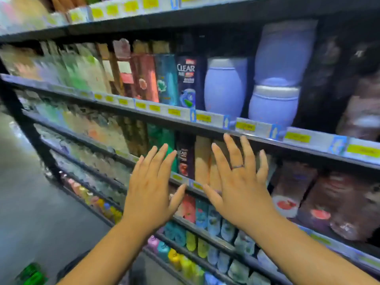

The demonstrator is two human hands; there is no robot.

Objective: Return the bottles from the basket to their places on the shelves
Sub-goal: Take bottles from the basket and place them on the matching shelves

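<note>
My left hand (151, 186) and my right hand (240, 182) are raised side by side in front of the shelves (216, 124), both empty with fingers spread. A ring sits on a finger of my right hand. Behind the fingertips stands a dark Clear bottle (185, 159) beside beige bottles (202, 161) on the lower shelf. Another dark Clear bottle (189, 81) stands one shelf up, next to lilac bottles (225, 87). At the bottom left corner green bottles (31, 274) show; the basket itself is hard to make out.
Rows of blurred shampoo bottles fill every shelf, with yellow price tags (203, 118) along the edges. Brown pouches (337, 204) sit at the right. Small coloured bottles (185, 262) line the lowest shelves. Grey aisle floor (30, 192) lies to the left.
</note>
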